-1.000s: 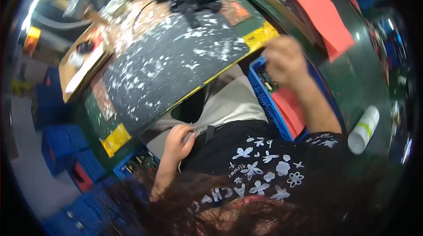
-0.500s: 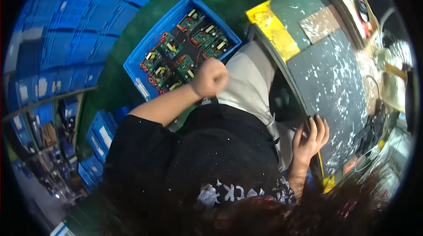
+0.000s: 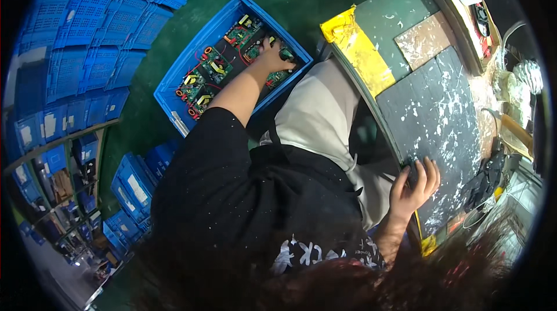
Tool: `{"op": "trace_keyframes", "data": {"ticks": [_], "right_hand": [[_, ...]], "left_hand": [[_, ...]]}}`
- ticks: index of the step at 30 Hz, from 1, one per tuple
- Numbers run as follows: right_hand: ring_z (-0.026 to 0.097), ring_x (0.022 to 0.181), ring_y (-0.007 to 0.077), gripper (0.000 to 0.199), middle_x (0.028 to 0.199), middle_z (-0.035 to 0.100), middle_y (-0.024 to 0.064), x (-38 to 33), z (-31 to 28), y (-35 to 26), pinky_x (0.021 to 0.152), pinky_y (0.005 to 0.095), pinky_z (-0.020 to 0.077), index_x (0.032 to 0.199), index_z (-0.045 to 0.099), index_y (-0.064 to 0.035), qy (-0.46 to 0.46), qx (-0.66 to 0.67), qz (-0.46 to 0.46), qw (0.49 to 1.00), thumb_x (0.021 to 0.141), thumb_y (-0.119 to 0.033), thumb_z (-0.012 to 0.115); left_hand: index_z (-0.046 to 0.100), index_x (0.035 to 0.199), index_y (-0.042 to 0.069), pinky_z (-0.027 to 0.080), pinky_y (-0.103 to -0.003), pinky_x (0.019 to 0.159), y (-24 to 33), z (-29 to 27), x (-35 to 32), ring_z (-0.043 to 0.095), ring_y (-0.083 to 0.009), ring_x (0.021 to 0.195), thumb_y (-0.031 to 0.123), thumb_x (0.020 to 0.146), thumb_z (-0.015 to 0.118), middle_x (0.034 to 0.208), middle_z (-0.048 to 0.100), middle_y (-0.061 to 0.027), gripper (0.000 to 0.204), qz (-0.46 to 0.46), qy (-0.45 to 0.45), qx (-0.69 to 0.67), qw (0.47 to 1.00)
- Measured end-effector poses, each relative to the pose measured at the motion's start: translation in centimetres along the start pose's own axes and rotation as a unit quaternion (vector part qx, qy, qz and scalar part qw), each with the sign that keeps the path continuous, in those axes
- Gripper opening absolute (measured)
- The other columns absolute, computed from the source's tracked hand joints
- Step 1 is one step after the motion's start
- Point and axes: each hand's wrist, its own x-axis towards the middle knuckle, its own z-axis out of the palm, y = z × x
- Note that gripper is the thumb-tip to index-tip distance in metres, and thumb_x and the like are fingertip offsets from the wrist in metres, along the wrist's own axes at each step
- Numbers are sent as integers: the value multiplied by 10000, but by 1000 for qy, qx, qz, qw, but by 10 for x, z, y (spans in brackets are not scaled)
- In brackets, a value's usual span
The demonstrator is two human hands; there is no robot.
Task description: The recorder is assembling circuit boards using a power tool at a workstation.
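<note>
Circuit boards point(image 3: 252, 51) partly hidden under left hand point(image 3: 272, 59), cannot tell grip; right hand point(image 3: 414, 190) spread on worktable point(image 3: 426, 114).

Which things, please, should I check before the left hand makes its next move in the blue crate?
1. Left hand inside the blue crate: ok, it reaches in past the wall.
2. Left hand's grip on a board: cannot tell, the hand itself hides it.
3. The visible circuit boards within the crate's walls: ok.
4. Right hand free: ok, no object shows in it as it rests at the edge of the dark mat.
5. Mat surface unmarked: not ok, white marks are scattered over it.
</note>
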Motion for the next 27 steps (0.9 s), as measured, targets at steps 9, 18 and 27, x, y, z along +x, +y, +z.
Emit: {"op": "trace_keyframes", "data": {"ticks": [9, 18, 27], "right_hand": [[537, 1009, 331, 229, 1090, 581, 150, 3, 4, -2, 895, 429, 410, 979, 599, -25, -14, 2, 12, 1000, 751, -13, 608], [554, 960, 318, 161, 1045, 601, 133, 3, 4, -1, 862, 410, 422, 903, 600, -30, -23, -11, 18, 1000, 742, -24, 609], [551, 949, 323, 146, 1036, 604, 134, 7, 2, -3, 853, 415, 426, 889, 592, -29, -27, 11, 21, 999, 744, -18, 603]], "left_hand": [[225, 1432, 131, 377, -439, 1028, 14, 6, -2, 379, -482, 1237, 336, 598, 789, 1478, -138, -245, 1027, -56, -23, -1, 998], [405, 1335, 108, 405, -423, 997, 10, 34, -1, 463, -403, 1191, 238, 676, 716, 1495, -44, -226, 740, -7, 47, -19, 999], [599, 1115, 97, 378, -429, 1006, -20, 39, 14, 413, -385, 1226, 227, 681, 688, 1440, 261, -174, 462, 78, 25, -29, 996]]}}
